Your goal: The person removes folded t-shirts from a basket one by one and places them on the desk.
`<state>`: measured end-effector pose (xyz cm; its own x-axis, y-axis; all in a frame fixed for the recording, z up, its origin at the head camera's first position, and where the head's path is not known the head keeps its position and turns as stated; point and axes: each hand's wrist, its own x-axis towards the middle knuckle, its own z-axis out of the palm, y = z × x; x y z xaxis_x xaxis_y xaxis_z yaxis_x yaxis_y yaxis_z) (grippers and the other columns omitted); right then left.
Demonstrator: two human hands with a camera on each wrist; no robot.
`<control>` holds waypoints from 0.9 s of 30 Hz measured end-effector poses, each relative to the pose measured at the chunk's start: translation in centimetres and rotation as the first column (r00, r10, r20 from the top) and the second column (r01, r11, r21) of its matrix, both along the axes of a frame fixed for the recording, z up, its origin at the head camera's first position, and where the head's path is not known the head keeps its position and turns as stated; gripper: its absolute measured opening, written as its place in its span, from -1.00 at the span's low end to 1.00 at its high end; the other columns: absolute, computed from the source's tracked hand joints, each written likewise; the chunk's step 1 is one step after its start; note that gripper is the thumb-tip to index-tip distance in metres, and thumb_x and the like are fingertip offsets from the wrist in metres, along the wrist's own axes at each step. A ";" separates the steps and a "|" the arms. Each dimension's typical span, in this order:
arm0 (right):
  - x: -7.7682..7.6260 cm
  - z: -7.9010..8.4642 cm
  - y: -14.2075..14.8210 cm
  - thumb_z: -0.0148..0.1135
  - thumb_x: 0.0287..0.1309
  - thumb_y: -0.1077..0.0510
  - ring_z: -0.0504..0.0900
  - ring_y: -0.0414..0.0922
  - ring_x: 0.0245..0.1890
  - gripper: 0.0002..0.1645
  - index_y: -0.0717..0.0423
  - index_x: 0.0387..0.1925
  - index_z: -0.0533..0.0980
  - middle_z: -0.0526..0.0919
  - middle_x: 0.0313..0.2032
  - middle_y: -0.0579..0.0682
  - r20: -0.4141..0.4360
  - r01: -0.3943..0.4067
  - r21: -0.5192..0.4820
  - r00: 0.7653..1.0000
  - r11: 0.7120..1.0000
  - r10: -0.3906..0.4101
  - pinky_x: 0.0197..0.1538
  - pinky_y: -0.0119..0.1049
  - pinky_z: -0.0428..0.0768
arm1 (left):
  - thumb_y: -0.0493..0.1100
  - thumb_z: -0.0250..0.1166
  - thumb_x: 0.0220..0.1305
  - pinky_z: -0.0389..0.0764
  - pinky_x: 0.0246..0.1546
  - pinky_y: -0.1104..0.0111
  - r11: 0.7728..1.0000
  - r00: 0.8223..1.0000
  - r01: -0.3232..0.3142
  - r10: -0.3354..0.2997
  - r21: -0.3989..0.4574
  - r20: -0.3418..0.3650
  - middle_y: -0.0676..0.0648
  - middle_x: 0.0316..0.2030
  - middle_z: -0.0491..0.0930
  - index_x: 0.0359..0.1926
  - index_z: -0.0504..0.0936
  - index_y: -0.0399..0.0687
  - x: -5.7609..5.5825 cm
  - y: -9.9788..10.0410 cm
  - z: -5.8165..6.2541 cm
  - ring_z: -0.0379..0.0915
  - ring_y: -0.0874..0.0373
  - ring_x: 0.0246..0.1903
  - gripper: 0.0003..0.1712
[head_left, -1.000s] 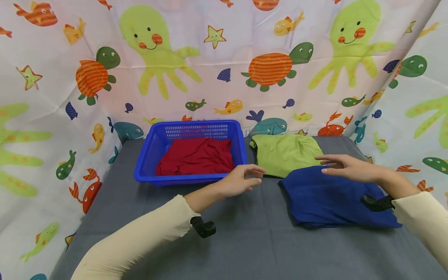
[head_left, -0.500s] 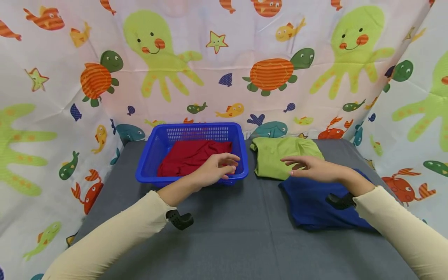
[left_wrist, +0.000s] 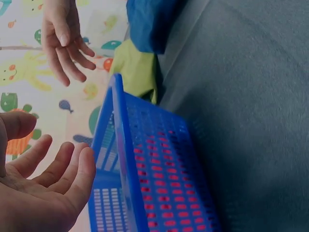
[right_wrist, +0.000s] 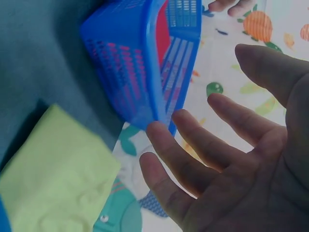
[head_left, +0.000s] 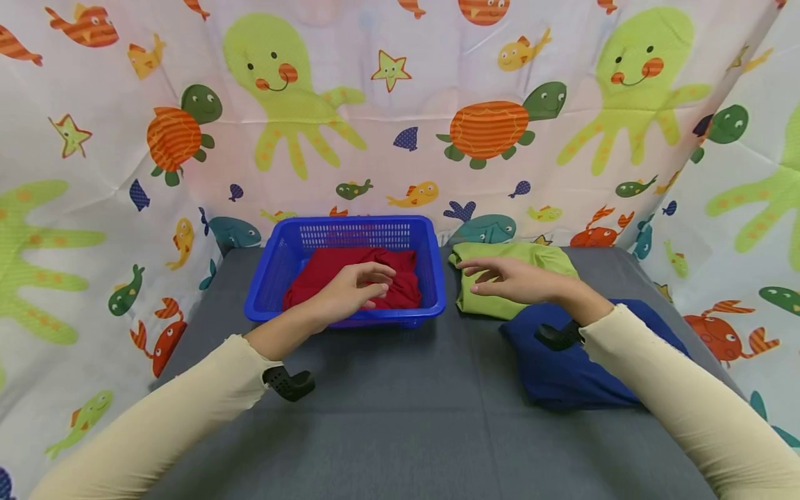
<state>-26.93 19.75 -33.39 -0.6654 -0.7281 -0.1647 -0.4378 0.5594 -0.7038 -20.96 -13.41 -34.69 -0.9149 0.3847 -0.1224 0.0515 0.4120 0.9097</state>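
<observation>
My left hand (head_left: 350, 292) hovers over the front rim of a blue plastic basket (head_left: 255, 285), fingers loosely bent and nothing in them. Inside the basket lies a red folded cloth (head_left: 400, 278). In the left wrist view the left hand (left_wrist: 48, 179) is beside the basket rim (left_wrist: 123, 145), apart from it. My right hand (head_left: 512, 279) is above a lime-green folded cloth (head_left: 550, 255), relaxed and holding nothing. A dark blue folded cloth (head_left: 562, 368) lies nearer, partly hidden under the right forearm. The right wrist view shows the right hand (right_wrist: 227, 164) with spread fingers, palm bare.
A grey cloth-covered table (head_left: 400, 430) bears the basket and cloths. Behind it and along both sides hangs a white curtain (head_left: 350, 139) printed with sea animals. Each wrist wears a black band (head_left: 289, 383).
Both hands have moved left: the left from the basket's right corner to over its front rim, the right from above the blue cloth to above the green one. The cloths and basket stay put.
</observation>
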 end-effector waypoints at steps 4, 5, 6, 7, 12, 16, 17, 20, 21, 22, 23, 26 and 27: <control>-0.4 0.0 -1.8 0.11 0.47 0.12 0.44 0.27 0.37 -0.34 0.21 0.49 0.24 0.42 0.38 0.29 -0.009 0.003 -0.024 1.000 1.000 -0.003 0.40 0.19 0.42 | -0.18 0.08 0.55 0.61 0.21 0.04 1.000 1.000 -0.014 0.014 -0.022 -0.001 -0.23 0.31 0.48 0.39 0.42 -0.09 0.0 -1.1 0.0 0.50 -0.12 0.26 -0.54; -0.5 0.0 -2.2 0.11 0.47 0.11 0.44 0.26 0.37 -0.34 0.20 0.49 0.24 0.42 0.38 0.29 -0.008 0.007 -0.030 1.000 1.000 -0.007 0.39 0.19 0.42 | -0.18 0.08 0.55 0.60 0.22 0.03 0.999 1.000 -0.021 0.021 -0.027 0.000 -0.23 0.32 0.48 0.39 0.42 -0.08 -0.1 -1.5 0.0 0.50 -0.12 0.26 -0.55; -0.6 0.0 -2.6 0.12 0.47 0.11 0.44 0.25 0.37 -0.34 0.19 0.49 0.25 0.42 0.38 0.29 -0.006 0.013 -0.037 1.000 0.999 -0.013 0.39 0.19 0.42 | -0.18 0.08 0.55 0.61 0.21 0.05 0.999 1.000 -0.029 0.028 -0.037 -0.006 -0.22 0.32 0.48 0.39 0.42 -0.08 -0.2 -1.9 -0.1 0.50 -0.12 0.27 -0.55; -0.6 0.0 -3.0 0.12 0.47 0.11 0.44 0.25 0.38 -0.35 0.18 0.48 0.25 0.42 0.38 0.29 0.000 0.020 -0.046 1.000 0.999 -0.020 0.40 0.19 0.41 | -0.17 0.08 0.55 0.62 0.20 0.05 0.998 0.999 -0.034 0.034 -0.045 -0.009 -0.22 0.32 0.48 0.39 0.42 -0.07 -0.3 -2.3 -0.2 0.49 -0.12 0.28 -0.55; -0.8 -0.5 -4.9 0.11 0.47 0.06 0.45 0.19 0.39 -0.39 0.05 0.47 0.30 0.44 0.39 0.21 0.033 0.057 -0.061 0.998 0.996 -0.055 0.40 0.15 0.44 | -0.13 0.09 0.55 0.58 0.24 0.00 0.997 0.999 -0.045 0.043 -0.069 -0.029 -0.24 0.36 0.42 0.41 0.38 -0.08 -1.1 -4.4 -0.8 0.41 -0.18 0.34 -0.51; -1.1 -1.1 -6.7 0.12 0.47 0.04 0.48 0.13 0.38 -0.42 0.01 0.44 0.34 0.44 0.40 0.17 0.078 0.082 -0.103 0.994 0.991 -0.074 0.42 0.11 0.43 | -0.07 0.07 0.56 0.46 0.33 -0.09 0.995 0.997 -0.077 0.079 -0.065 0.025 -0.25 0.42 0.33 0.45 0.32 -0.07 -1.8 -6.0 -1.1 0.30 -0.23 0.41 -0.47; -1.2 -1.2 -7.2 0.12 0.47 0.04 0.48 0.13 0.37 -0.42 0.01 0.44 0.34 0.44 0.40 0.17 0.087 0.089 -0.117 0.993 0.989 -0.079 0.42 0.11 0.42 | -0.05 0.06 0.57 0.43 0.36 -0.10 0.994 0.995 -0.090 0.093 -0.062 0.044 -0.26 0.44 0.30 0.47 0.31 -0.06 -2.0 -6.4 -1.1 0.28 -0.23 0.42 -0.46; -1.6 -1.7 -8.5 0.11 0.47 0.02 0.45 0.13 0.39 -0.41 0.00 0.45 0.33 0.41 0.41 0.16 0.116 0.108 -0.147 0.989 0.983 -0.091 0.44 0.12 0.39 | -0.03 0.05 0.57 0.32 0.43 -0.12 0.990 0.986 -0.133 0.136 -0.044 0.097 -0.26 0.49 0.22 0.50 0.26 -0.06 -2.5 -7.4 -1.1 0.16 -0.24 0.49 -0.42; -1.7 -1.8 -9.0 0.10 0.47 0.01 0.44 0.13 0.40 -0.41 0.00 0.45 0.33 0.40 0.42 0.16 0.132 0.117 -0.156 0.987 0.981 -0.097 0.45 0.12 0.38 | -0.02 0.04 0.57 0.29 0.45 -0.12 0.988 0.982 -0.148 0.152 -0.040 0.113 -0.26 0.50 0.19 0.51 0.24 -0.05 -2.7 -7.6 -1.2 0.13 -0.25 0.50 -0.41; -1.9 -2.1 -9.4 0.10 0.47 0.01 0.42 0.14 0.41 -0.40 0.00 0.46 0.32 0.38 0.43 0.16 0.153 0.130 -0.163 0.983 0.978 -0.105 0.46 0.12 0.37 | -0.02 0.03 0.58 0.26 0.46 -0.11 0.986 0.978 -0.160 0.164 -0.034 0.129 -0.25 0.52 0.16 0.52 0.22 -0.05 -2.9 -7.9 -1.2 0.09 -0.25 0.52 -0.40; -2.0 -2.3 -9.8 0.09 0.48 0.00 0.38 0.14 0.43 -0.39 -0.01 0.47 0.30 0.35 0.45 0.15 0.178 0.143 -0.168 0.978 0.975 -0.112 0.46 0.12 0.36 | -0.01 0.01 0.58 0.22 0.48 -0.12 0.985 0.975 -0.171 0.174 -0.031 0.142 -0.24 0.54 0.13 0.53 0.21 -0.05 -3.0 -8.2 -1.3 0.06 -0.25 0.53 -0.40; -2.3 -2.9 -11.2 0.08 0.49 0.00 0.23 0.13 0.52 -0.34 -0.05 0.52 0.22 0.20 0.52 0.15 0.290 0.196 -0.189 0.947 0.962 -0.136 0.51 0.12 0.29 | 0.02 -0.03 0.60 0.09 0.53 -0.14 0.979 0.964 -0.197 0.203 -0.048 0.173 -0.22 0.58 0.04 0.56 0.14 -0.03 -3.5 -8.9 -1.8 -0.05 -0.26 0.56 -0.37; -2.4 -3.2 -11.7 0.07 0.49 0.00 0.17 0.13 0.55 -0.32 -0.06 0.54 0.18 0.13 0.55 0.15 0.337 0.220 -0.198 0.930 0.955 -0.144 0.53 0.13 0.24 | 0.04 -0.05 0.60 0.04 0.54 -0.16 0.977 0.961 -0.204 0.211 -0.058 0.181 -0.22 0.59 0.01 0.58 0.11 -0.02 -3.7 -9.2 -2.1 -0.10 -0.26 0.57 -0.35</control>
<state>-29.34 8.07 -36.55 -0.7306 -0.6422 -0.2319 -0.0777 0.4157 -0.9062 -24.67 -22.64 -36.78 -0.9341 0.1808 -0.3079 -0.2063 0.4306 0.8786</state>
